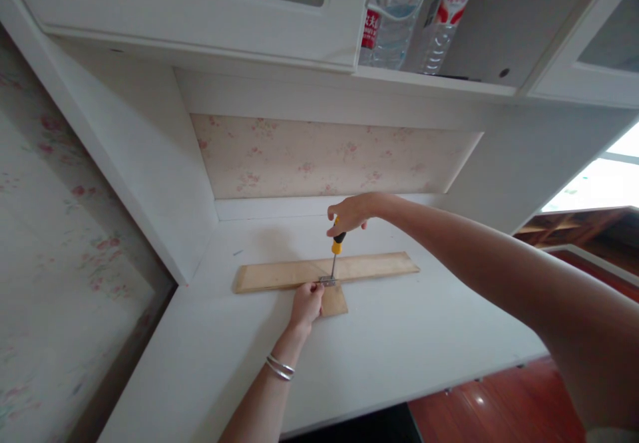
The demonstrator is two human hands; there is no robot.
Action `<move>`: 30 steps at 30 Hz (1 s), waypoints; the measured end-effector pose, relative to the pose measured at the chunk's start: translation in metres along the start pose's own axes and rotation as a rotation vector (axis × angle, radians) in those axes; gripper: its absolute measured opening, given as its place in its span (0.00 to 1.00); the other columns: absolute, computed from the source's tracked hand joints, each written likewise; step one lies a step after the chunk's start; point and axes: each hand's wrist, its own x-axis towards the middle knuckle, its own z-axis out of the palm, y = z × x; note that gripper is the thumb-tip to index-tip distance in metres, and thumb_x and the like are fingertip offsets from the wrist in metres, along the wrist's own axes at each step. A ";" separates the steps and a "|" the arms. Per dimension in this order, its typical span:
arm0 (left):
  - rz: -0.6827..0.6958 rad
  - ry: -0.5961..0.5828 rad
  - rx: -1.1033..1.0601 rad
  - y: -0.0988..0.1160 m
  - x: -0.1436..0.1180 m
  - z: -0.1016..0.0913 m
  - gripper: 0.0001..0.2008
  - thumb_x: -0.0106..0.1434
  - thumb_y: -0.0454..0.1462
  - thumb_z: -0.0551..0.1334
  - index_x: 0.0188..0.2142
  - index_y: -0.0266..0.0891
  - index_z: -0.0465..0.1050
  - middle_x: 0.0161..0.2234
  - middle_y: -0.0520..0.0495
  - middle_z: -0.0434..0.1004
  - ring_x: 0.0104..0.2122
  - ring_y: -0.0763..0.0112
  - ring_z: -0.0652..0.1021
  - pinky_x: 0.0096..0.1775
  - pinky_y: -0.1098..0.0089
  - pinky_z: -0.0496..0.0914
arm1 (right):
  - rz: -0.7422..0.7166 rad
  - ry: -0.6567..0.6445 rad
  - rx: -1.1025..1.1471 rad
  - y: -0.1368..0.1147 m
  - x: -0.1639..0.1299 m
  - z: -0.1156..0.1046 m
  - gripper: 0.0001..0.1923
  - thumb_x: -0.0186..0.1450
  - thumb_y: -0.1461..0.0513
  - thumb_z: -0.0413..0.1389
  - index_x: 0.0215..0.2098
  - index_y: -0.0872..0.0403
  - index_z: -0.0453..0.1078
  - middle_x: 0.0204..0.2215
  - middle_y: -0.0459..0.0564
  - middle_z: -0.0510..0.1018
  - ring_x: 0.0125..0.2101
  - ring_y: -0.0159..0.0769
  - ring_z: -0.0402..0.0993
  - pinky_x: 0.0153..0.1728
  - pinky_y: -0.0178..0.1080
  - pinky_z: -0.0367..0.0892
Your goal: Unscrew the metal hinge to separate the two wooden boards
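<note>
A long wooden board (279, 275) lies across the white desk (389, 343), with a short wooden piece (335, 302) butted against its near edge. A small metal bracket (327, 281) sits at the joint. My right hand (349, 213) grips the yellow-and-black handle of a screwdriver (337, 243), held upright with its tip on the bracket. My left hand (306, 302) rests on the short piece, fingertips pinching the bracket; two silver bangles circle that wrist.
White cabinets hang overhead, and an open shelf holds plastic water bottles (399, 17). Floral wallpaper (319, 157) backs the desk alcove. A white side panel (150, 183) closes the left. The desk's front edge drops to a reddish wooden floor (489, 403).
</note>
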 end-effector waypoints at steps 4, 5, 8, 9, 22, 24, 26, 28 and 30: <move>0.004 0.003 0.024 -0.001 0.001 0.000 0.13 0.59 0.43 0.58 0.25 0.36 0.68 0.14 0.56 0.62 0.13 0.79 0.65 0.17 0.78 0.54 | 0.050 -0.040 -0.061 0.000 0.003 0.001 0.28 0.64 0.47 0.46 0.39 0.64 0.72 0.27 0.57 0.75 0.23 0.36 0.72 0.26 0.37 0.64; 0.005 0.001 0.025 -0.001 0.001 0.000 0.13 0.59 0.43 0.58 0.25 0.36 0.68 0.14 0.56 0.61 0.13 0.79 0.65 0.17 0.78 0.54 | 0.003 -0.037 -0.061 0.000 0.002 0.001 0.24 0.62 0.50 0.50 0.42 0.62 0.71 0.29 0.56 0.76 0.25 0.35 0.72 0.26 0.37 0.64; -0.001 -0.007 0.002 0.001 0.000 -0.001 0.12 0.59 0.42 0.58 0.24 0.36 0.66 0.13 0.57 0.60 0.13 0.79 0.64 0.16 0.78 0.54 | -0.118 -0.004 -0.006 0.002 0.001 0.001 0.31 0.54 0.54 0.60 0.54 0.55 0.63 0.39 0.54 0.76 0.30 0.35 0.73 0.27 0.34 0.64; -0.005 -0.011 -0.014 0.002 -0.001 -0.001 0.12 0.59 0.42 0.58 0.24 0.37 0.65 0.13 0.57 0.59 0.13 0.79 0.64 0.16 0.78 0.53 | -0.109 0.005 0.012 0.002 0.000 0.001 0.33 0.54 0.52 0.61 0.55 0.54 0.62 0.40 0.54 0.75 0.31 0.36 0.73 0.27 0.34 0.65; 0.008 -0.038 -0.078 0.006 -0.006 -0.002 0.12 0.58 0.41 0.58 0.22 0.37 0.63 0.13 0.58 0.57 0.12 0.81 0.62 0.14 0.78 0.52 | 0.044 -0.031 0.008 0.000 -0.003 0.000 0.31 0.60 0.44 0.50 0.47 0.61 0.68 0.31 0.56 0.76 0.22 0.36 0.72 0.25 0.39 0.65; 0.005 -0.039 -0.080 0.006 -0.006 -0.002 0.11 0.58 0.41 0.58 0.23 0.37 0.63 0.13 0.58 0.57 0.12 0.80 0.62 0.14 0.78 0.52 | 0.040 -0.043 -0.027 0.001 -0.002 0.000 0.27 0.62 0.46 0.48 0.42 0.62 0.70 0.29 0.57 0.76 0.22 0.36 0.72 0.26 0.39 0.65; -0.001 -0.041 -0.080 0.005 -0.005 -0.001 0.11 0.58 0.41 0.57 0.23 0.37 0.63 0.13 0.58 0.56 0.12 0.80 0.62 0.14 0.78 0.52 | -0.050 -0.024 -0.019 0.003 -0.002 0.000 0.24 0.59 0.51 0.55 0.47 0.58 0.68 0.34 0.55 0.76 0.25 0.35 0.73 0.26 0.36 0.65; -0.005 -0.040 -0.082 0.004 -0.004 -0.001 0.11 0.57 0.41 0.58 0.23 0.37 0.63 0.13 0.58 0.56 0.12 0.80 0.63 0.14 0.78 0.52 | -0.120 0.013 0.019 0.005 -0.002 0.001 0.30 0.54 0.52 0.60 0.52 0.54 0.63 0.41 0.55 0.75 0.28 0.35 0.73 0.25 0.34 0.65; -0.006 -0.038 -0.086 0.004 -0.003 -0.001 0.11 0.57 0.41 0.58 0.22 0.37 0.63 0.13 0.58 0.56 0.12 0.80 0.62 0.14 0.78 0.52 | -0.079 0.028 0.029 0.006 -0.001 0.001 0.32 0.57 0.46 0.56 0.53 0.55 0.62 0.40 0.57 0.75 0.28 0.36 0.74 0.25 0.36 0.65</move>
